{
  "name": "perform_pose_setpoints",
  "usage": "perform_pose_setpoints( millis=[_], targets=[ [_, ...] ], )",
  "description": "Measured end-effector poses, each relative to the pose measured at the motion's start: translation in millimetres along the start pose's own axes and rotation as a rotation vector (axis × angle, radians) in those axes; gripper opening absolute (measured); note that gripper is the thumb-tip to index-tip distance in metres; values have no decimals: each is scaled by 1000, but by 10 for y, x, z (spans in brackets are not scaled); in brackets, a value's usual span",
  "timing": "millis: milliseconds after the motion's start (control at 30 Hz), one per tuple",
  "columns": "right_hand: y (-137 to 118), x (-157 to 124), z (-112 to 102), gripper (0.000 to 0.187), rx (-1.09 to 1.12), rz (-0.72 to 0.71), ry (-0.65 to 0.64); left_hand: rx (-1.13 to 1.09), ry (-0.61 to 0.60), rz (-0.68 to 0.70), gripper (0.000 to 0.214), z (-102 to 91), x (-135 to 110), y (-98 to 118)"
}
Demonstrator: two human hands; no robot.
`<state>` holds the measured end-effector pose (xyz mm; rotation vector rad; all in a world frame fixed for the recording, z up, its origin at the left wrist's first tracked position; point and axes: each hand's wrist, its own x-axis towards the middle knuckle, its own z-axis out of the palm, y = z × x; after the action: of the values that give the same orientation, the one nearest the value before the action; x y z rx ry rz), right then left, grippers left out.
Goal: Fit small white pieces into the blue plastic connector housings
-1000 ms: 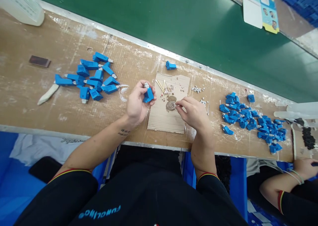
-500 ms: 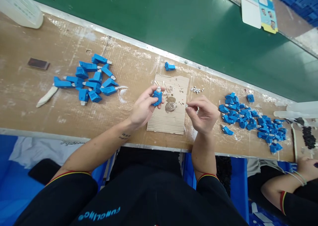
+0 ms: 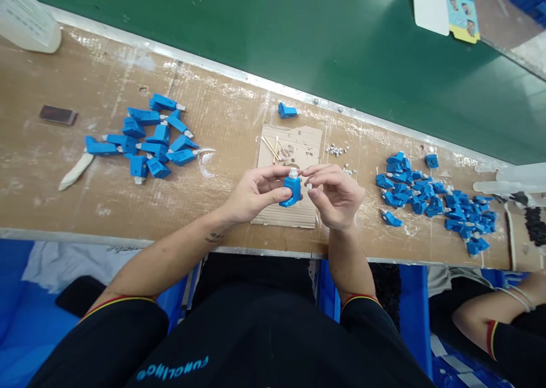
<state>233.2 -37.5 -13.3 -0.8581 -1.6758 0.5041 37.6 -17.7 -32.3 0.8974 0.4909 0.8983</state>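
My left hand pinches a small blue plastic part with a white tip, held upright over a piece of cardboard. Close beside it, my right hand is curled, its fingertips touching the white tip, and a tiny white piece shows at its thumb. On the cardboard lie a few thin wooden sticks and glue stains.
A pile of finished blue parts with white tips lies at left, a heap of plain blue parts at right. One blue part sits near the green conveyor belt. Small white pieces lie scattered. Another person's arm is at lower right.
My left hand carried the blue part rightwards and nearer to me. My right hand left the glue spot on the cardboard and came up to meet the part's white tip.
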Motion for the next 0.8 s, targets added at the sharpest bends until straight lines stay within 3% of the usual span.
perform_pose_setpoints(
  millis=[167,300,467,600,800],
  targets=[
    [-14,12,25,8,50,-34,13,54,63,62,43,-1,15,3],
    [-27,6,58,8,-25,-63,42,231,163,159,38,39,-4,0],
    [-84,-8,142,4,-164,-130,65,737,318,477,13,81,-48,-20],
    [-149,-14,196,7,-277,-134,40,1094,378,791,9,61,-45,-43],
    [-186,-24,268,14,-336,-121,-3,1306,402,885,5,27,-46,-43]
  ],
)
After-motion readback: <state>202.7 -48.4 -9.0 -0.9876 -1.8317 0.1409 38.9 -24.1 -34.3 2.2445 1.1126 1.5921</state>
